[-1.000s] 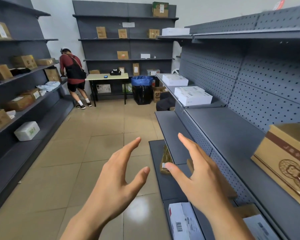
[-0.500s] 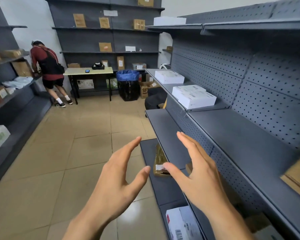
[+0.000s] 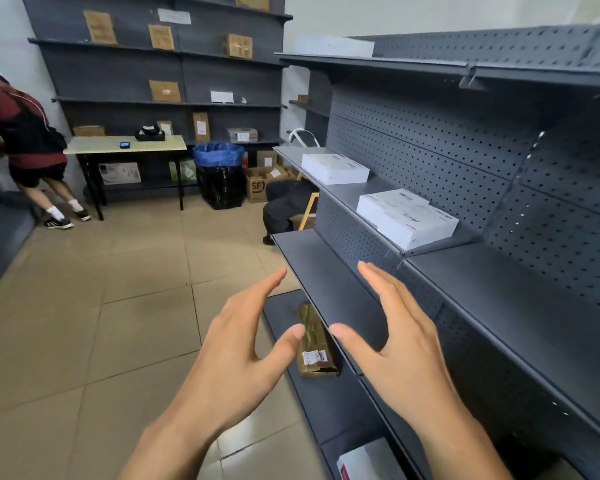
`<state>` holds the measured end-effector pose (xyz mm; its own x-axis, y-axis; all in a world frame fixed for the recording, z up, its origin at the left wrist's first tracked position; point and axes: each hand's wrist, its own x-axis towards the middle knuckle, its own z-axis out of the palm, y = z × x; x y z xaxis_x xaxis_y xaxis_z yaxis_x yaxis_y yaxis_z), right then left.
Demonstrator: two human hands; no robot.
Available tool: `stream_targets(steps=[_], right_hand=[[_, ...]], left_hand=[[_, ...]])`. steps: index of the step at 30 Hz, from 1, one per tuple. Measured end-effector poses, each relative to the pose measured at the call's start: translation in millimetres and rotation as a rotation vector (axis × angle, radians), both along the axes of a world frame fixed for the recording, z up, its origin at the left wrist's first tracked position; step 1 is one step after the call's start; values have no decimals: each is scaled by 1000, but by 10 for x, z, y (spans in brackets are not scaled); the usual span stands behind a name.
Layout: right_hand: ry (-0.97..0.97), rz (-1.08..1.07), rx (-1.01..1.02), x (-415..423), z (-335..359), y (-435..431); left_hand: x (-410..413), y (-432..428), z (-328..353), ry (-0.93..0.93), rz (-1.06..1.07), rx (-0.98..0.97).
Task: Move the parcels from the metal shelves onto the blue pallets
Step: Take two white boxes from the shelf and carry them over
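Note:
Both my hands are raised in front of me, palms facing each other, fingers straight, holding nothing. My left hand point(image 3: 243, 344) hovers over the floor beside the grey metal shelves point(image 3: 499, 296); my right hand point(image 3: 399, 348) hovers over the shelf edge. Two white parcels lie on the upper shelf ahead: a near one point(image 3: 407, 217) and a farther one point(image 3: 335, 168). A brown flat parcel point(image 3: 314, 341) lies on the bottom shelf below my hands. A white and red parcel point(image 3: 364, 462) shows at the bottom edge. No blue pallet is in view.
A person in a red shirt point(image 3: 25, 133) bends at the left shelves. A light table point(image 3: 125, 145), a blue-lined bin point(image 3: 219, 174) and a brown SF carton point(image 3: 260, 183) stand by the back shelving with several parcels. Tiled floor point(image 3: 101, 306) runs between the racks.
My view has turned right and moved forward along the aisle; the white parcels are nearer. Both hands stay raised and apart, holding nothing.

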<state>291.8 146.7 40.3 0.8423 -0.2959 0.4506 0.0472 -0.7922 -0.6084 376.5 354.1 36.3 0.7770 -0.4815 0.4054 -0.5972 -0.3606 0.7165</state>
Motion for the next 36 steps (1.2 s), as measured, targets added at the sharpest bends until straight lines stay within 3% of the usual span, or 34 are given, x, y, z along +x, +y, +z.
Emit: stream_targets(steps=[18,36], right_hand=[[-30,-43,29,1165,-139,-94],[-168,-277,58,2337,-102,-1322]], left_hand=[[1225,-145,-102,17,-68,50],[2705,-1439,73,-30,-163,144]])
